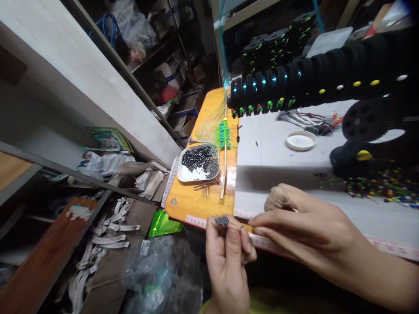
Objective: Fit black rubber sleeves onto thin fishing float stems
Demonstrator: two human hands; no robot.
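Low in the centre of the head view, my left hand (229, 257) is closed on a small bundle of thin dark-tipped pieces (221, 220), with fine ends sticking up. My right hand (314, 226) is just to its right, thumb and a finger brought together at the tips. Whatever may be between those tips is too small to make out. One right finger wears a tan wrap (276, 198). Beyond my left hand, a white tray (182, 174) holds many small black tubes and grey bits on the yellow table (176, 205).
A stick with green bristly pieces (224, 135) lies right of the tray. A ridged black roller machine (310, 78) with coloured beads overhangs the white surface (262, 174). A round white lid (301, 140) and scattered colourful beads (386, 185) lie there. Cluttered shelves stand left.
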